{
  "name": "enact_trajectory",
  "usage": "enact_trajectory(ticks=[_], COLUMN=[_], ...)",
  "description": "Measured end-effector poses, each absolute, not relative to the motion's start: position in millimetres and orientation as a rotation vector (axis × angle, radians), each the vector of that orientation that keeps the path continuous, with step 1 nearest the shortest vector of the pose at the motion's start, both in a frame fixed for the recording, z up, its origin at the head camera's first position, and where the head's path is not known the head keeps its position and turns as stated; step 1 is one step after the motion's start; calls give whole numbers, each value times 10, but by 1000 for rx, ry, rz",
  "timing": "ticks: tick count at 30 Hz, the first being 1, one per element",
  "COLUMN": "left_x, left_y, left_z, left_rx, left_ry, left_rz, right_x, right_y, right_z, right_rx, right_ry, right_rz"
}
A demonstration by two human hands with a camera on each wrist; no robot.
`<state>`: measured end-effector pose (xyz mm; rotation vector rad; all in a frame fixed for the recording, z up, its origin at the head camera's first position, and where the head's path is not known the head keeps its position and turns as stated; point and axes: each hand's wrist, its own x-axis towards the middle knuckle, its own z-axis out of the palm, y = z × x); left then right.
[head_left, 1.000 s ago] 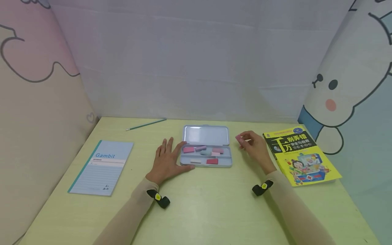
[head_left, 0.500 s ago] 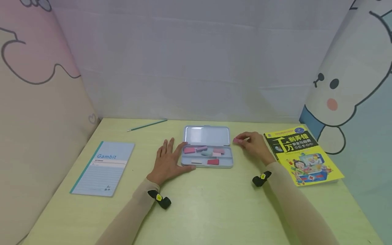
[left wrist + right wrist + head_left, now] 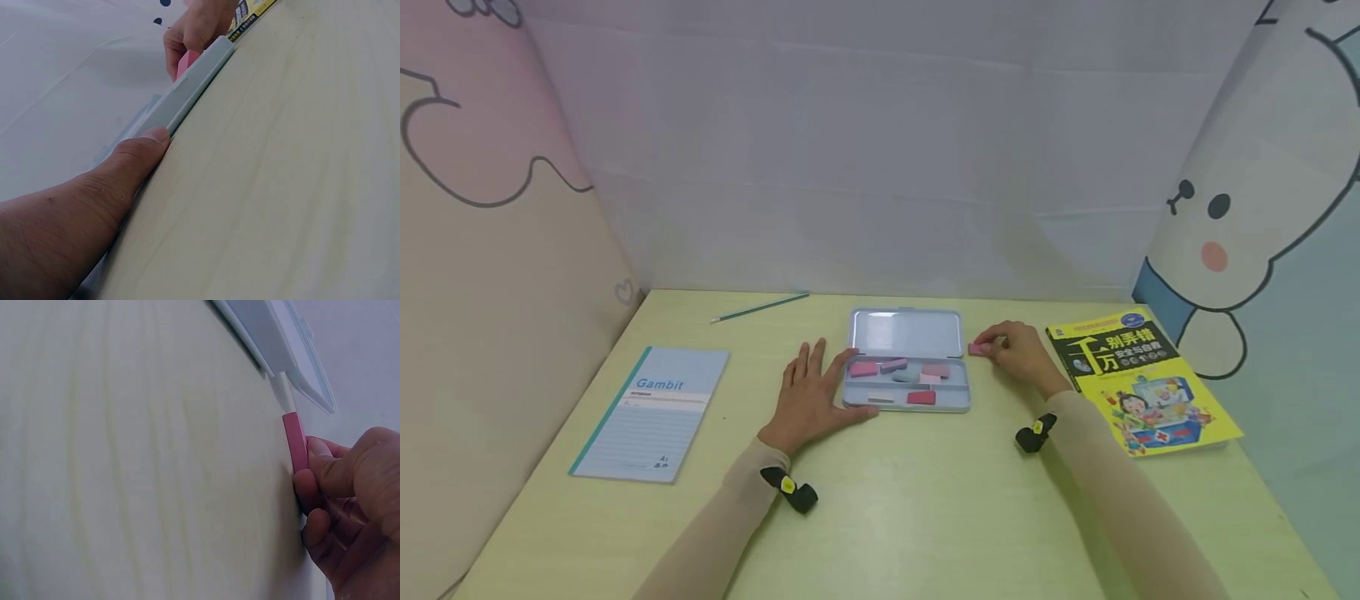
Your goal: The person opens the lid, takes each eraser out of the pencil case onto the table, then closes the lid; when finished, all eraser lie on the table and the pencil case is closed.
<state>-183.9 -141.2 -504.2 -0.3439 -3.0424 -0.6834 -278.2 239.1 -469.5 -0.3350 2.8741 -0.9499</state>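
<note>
A pale blue pencil case (image 3: 906, 332) lies with its lid folded back in the head view. Several pink, red, purple and grey erasers (image 3: 921, 397) lie in its compartments. My left hand (image 3: 805, 400) spans the case's left end with straight, spread fingers, its thumb along the front edge. In the left wrist view, the thumb (image 3: 140, 150) touches the case's side wall. To the right of the case, my right hand (image 3: 1021, 354) pinches a pink eraser (image 3: 297, 440) between thumb and fingers, low at the tabletop. The fingers cover the eraser's near end.
A blue notebook (image 3: 651, 417) lies at the left of the table (image 3: 895, 517). Behind it, a green pencil (image 3: 760, 307) rests near the back edge. A yellow book (image 3: 1142, 383) lies to the right of my right forearm. A white cloth hangs behind the table.
My right hand has moved slightly left and down with the pink eraser, closer to the case's right side. My left hand keeps its place on the case.
</note>
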Motion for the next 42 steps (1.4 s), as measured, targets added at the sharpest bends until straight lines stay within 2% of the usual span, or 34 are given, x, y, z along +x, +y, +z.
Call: enact_trajectory(ticks=[24, 31, 42], left_x=[-1845, -1836, -1838], left_y=[-1417, -1413, -1413], left_z=[-5048, -5047, -5042], left_rx=[-346, -346, -344], left_ry=[-3037, -3041, -3047], left_rz=[-672, -671, -671], right_x=[-2734, -2554, -2182], right_y=[2393, 2394, 2199], right_z=[-4697, -4643, -4484], right_rx=[-382, -393, -680], right_ry=[2926, 2928, 2887], right_rz=[-985, -1039, -1150])
